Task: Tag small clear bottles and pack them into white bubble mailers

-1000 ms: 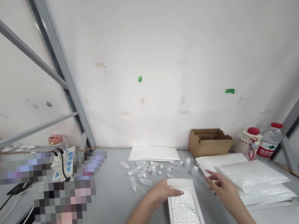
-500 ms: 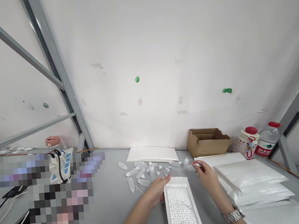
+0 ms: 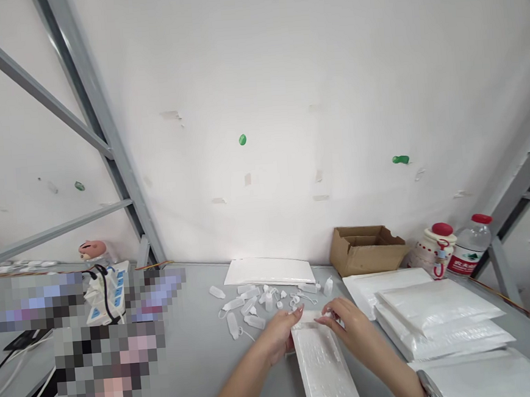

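Observation:
My left hand (image 3: 280, 333) is closed on the upper left edge of a white bubble mailer (image 3: 326, 365), which lies lengthwise toward me with its top end away. Over the mailer's top end, my right hand (image 3: 341, 318) pinches a small whitish plastic bottle (image 3: 328, 315), mostly hidden by the fingers. Just beyond the hands is a loose group of small translucent squeeze bottles (image 3: 250, 305) with caps, some of them tethered. One more bottle (image 3: 329, 287) stands a little apart, near my right fingers.
A flat white mailer (image 3: 268, 271) lies against the wall. On the right are stacked white bubble mailers (image 3: 439, 307), an open cardboard box (image 3: 368, 251), a cream jar with a red lid (image 3: 434, 249) and a red-capped water bottle (image 3: 470, 246). A power strip (image 3: 110, 293) with cables sits left.
My right hand has moved left and toward me, from beside the loose bottles to the top of the mailer, carrying a small bottle. My left hand keeps its hold.

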Demonstrator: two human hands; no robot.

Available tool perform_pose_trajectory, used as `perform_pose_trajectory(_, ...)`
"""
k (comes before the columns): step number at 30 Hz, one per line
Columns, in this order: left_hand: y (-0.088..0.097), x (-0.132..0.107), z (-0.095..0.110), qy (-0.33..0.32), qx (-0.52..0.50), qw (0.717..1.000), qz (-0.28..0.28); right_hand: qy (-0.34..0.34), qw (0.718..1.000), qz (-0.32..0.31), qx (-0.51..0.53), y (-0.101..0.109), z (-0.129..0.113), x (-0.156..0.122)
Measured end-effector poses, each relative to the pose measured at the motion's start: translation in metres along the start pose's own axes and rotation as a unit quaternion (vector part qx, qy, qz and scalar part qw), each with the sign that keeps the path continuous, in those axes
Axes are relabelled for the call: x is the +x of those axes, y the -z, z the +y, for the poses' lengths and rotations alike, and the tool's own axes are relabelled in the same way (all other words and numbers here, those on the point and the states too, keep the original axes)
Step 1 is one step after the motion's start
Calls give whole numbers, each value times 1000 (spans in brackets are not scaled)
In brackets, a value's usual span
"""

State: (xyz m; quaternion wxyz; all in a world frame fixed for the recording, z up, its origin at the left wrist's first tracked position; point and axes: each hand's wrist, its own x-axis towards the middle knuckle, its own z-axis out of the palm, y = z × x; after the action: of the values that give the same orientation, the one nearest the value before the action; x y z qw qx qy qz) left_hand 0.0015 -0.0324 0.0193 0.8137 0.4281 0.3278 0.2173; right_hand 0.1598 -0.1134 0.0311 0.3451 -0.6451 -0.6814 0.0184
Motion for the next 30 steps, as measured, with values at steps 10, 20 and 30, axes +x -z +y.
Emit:
perform_pose_trajectory(10, -4, -4, 3, -10, -38, 999, -12, 113, 990, 44, -66, 4, -7, -8)
perform_pose_trajectory(20, -1, 6, -7, -117, 125, 984, 49, -28, 996, -76, 37, 17, -16, -4)
perform_pose_trajectory(30, -3, 9, -15, -118, 119, 985, 46, -190, 930, -172, 264, -4, -9, 4)
